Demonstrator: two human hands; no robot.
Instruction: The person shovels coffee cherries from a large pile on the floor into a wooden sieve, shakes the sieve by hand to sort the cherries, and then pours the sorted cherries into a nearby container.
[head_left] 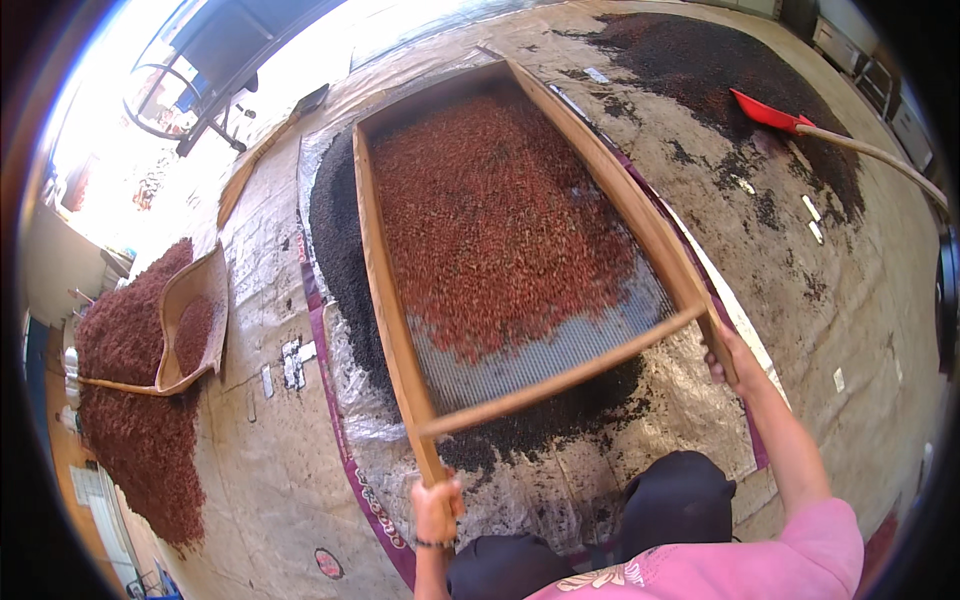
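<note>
My left hand (436,510) is closed round the near left handle of a long wooden-framed sieve (563,372). The near right handle is in the grip of my right hand (733,360). A thick layer of small red-brown dried pieces (500,215), looking like peppercorn husks, covers most of the mesh. Bare grey mesh (480,375) shows along the near end. The pieces are blurred, as if in motion. Beneath the sieve lie small black grains (340,240) on a silvery sheet with purple edges (335,400). How the sieve's far end is held up is hidden.
A red-brown heap (125,440) lies at left, with a scoop-shaped basket (205,325) on it. A dark heap (690,70) spreads at far right beside a red shovel (770,112) with a wooden handle. A broom (265,155) lies far left, near a wheeled machine (215,60).
</note>
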